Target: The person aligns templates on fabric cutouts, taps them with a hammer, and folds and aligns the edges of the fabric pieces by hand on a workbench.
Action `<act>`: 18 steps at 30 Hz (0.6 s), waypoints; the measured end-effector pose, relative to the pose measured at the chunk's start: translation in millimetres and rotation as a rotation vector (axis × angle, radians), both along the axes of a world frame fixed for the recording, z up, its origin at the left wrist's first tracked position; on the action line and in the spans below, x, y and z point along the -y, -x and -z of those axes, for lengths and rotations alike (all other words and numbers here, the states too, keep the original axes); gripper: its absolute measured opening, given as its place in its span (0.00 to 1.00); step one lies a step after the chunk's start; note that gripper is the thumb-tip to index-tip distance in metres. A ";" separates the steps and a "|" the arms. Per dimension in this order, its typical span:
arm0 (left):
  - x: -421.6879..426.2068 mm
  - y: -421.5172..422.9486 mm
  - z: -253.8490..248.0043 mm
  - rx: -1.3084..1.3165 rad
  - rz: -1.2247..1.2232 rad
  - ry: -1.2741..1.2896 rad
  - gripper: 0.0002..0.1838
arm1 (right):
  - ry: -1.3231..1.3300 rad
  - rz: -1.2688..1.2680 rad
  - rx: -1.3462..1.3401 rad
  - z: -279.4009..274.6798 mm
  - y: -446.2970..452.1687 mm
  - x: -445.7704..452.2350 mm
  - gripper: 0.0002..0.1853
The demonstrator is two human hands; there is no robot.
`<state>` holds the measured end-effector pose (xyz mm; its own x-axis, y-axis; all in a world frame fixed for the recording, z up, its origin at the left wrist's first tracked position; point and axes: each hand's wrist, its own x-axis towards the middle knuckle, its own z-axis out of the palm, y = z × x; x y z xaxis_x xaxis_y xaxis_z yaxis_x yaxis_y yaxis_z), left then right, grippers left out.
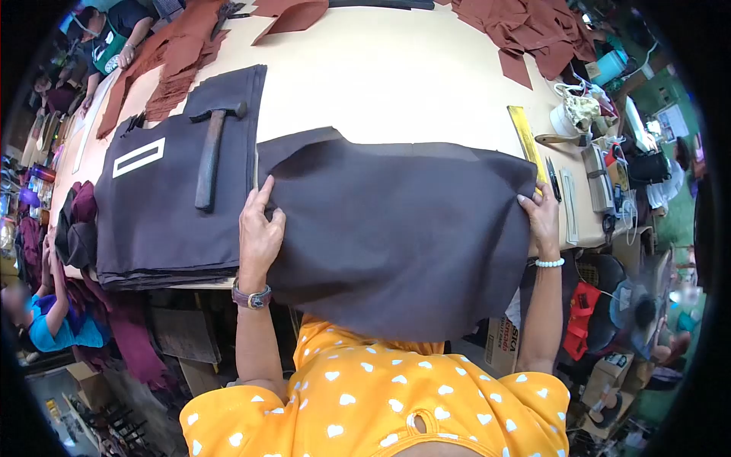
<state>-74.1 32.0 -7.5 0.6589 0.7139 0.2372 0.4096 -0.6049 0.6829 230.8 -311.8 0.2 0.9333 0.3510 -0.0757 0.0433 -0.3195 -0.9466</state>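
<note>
A large dark brown leather-like sheet (396, 228) spans the space between my two hands, its far part on the table and its near part drooping over the front edge. My left hand (261, 232), with a watch on the wrist, grips its left edge. At the right edge, my right hand (542, 217) pinches it between thumb and fingers; a pale bead bracelet circles that wrist. Just left of my left hand lies a stack of similar dark sheets (145, 221). A hammer (212, 156) and a white rectangular frame (138, 145) rest on this stack.
Near my right hand lie a yellow ruler (525, 141), a brush (562, 140) and slim tools. Reddish-brown pieces (525, 30) are heaped at the far right, with more scraps (171, 68) at far left. Other people stand left of the cream table (396, 84).
</note>
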 end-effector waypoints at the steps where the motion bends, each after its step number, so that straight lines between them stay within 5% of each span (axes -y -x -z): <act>1: 1.7 1.2 -4.5 -0.015 0.003 0.023 0.28 | 0.129 -0.018 0.139 11.8 -14.7 6.8 0.25; 4: 7.5 0.1 -9.3 -0.024 0.029 0.094 0.29 | 0.480 -0.036 0.626 13.6 -22.8 7.4 0.28; 7: 9.4 -2.4 -4.8 0.044 0.086 0.055 0.28 | 0.509 0.073 0.778 4.9 -6.9 -11.7 0.28; 9: 4.1 -5.3 7.7 0.113 0.136 -0.093 0.25 | 0.404 0.074 0.554 -1.4 -2.0 -14.6 0.25; 10: 5.0 -8.1 -4.0 -0.008 0.048 0.238 0.20 | 0.291 0.062 0.566 9.4 -5.9 -11.7 0.24; 11: 0.2 -14.2 1.0 0.228 0.129 0.239 0.15 | 0.175 0.046 0.578 17.4 -10.0 -10.7 0.23; 13: -8.9 -23.0 -16.6 -0.020 0.115 0.328 0.17 | 0.220 0.060 0.588 13.4 -11.7 -10.6 0.18; 18: -20.6 -35.2 -10.1 0.144 0.216 0.464 0.22 | 0.186 -0.208 0.331 3.6 -21.4 1.2 0.19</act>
<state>-38.9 52.6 2.6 0.7864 0.6171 0.0272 0.1920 -0.2861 0.9388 252.1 -313.0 -3.5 0.8287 0.5429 0.1358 0.4161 -0.4355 -0.7983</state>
